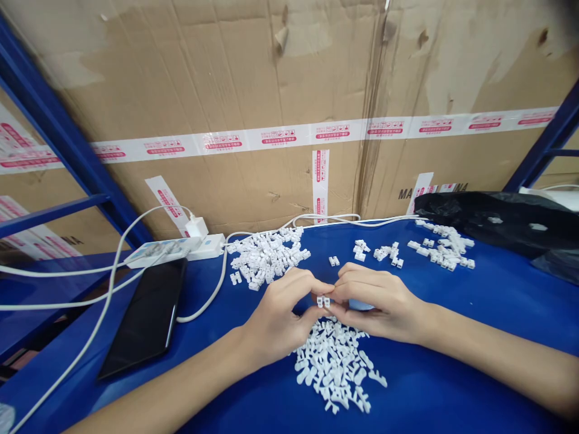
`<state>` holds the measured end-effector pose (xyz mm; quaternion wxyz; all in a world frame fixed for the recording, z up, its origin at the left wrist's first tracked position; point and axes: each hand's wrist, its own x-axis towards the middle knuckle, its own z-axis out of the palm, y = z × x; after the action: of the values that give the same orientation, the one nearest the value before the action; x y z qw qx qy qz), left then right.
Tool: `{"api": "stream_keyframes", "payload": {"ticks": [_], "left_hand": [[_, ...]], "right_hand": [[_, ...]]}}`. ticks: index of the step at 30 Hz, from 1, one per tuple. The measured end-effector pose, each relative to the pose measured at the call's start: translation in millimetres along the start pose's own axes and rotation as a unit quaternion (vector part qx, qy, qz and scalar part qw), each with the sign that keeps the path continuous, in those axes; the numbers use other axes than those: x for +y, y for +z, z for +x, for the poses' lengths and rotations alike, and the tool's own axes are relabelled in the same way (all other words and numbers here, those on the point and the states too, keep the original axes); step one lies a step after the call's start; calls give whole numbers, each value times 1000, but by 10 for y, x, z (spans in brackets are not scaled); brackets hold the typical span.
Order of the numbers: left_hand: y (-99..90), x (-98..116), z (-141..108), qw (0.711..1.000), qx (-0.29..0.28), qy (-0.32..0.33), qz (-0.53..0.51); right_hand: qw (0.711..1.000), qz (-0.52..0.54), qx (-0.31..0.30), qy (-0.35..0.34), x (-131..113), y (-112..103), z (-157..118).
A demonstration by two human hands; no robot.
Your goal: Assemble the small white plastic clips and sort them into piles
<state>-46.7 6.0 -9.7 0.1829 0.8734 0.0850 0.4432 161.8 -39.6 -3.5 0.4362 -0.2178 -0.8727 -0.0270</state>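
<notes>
A small white two-way wire connector (322, 301) is pinched between my two hands, its two square openings towards me. My left hand (284, 310) closes thumb and forefinger on its left side. My right hand (380, 301) has fingertips pressed on its right side. Below them lies a heap of small white plastic levers (332, 367). Beyond my left hand is a pile of white connector pieces (266, 256). A single connector (333, 261) sits just past my fingertips. Something pale blue (360, 305) shows partly under my right hand.
Small groups of connectors (388, 253) and a larger scatter (446, 247) lie at the back right, beside a black plastic bag (502, 223). A black phone (145, 316), a power strip (176, 248) and white cables occupy the left. Cardboard boxes (253, 187) stand behind the blue table (452, 386).
</notes>
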Motion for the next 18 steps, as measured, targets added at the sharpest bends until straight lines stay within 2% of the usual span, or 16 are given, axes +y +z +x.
{"api": "stream_keyframes", "payload": {"ticks": [18], "left_hand": [[6, -2, 1, 1000, -5, 5, -10]], "right_hand": [[1000, 15, -14, 2, -5, -10, 16]]}}
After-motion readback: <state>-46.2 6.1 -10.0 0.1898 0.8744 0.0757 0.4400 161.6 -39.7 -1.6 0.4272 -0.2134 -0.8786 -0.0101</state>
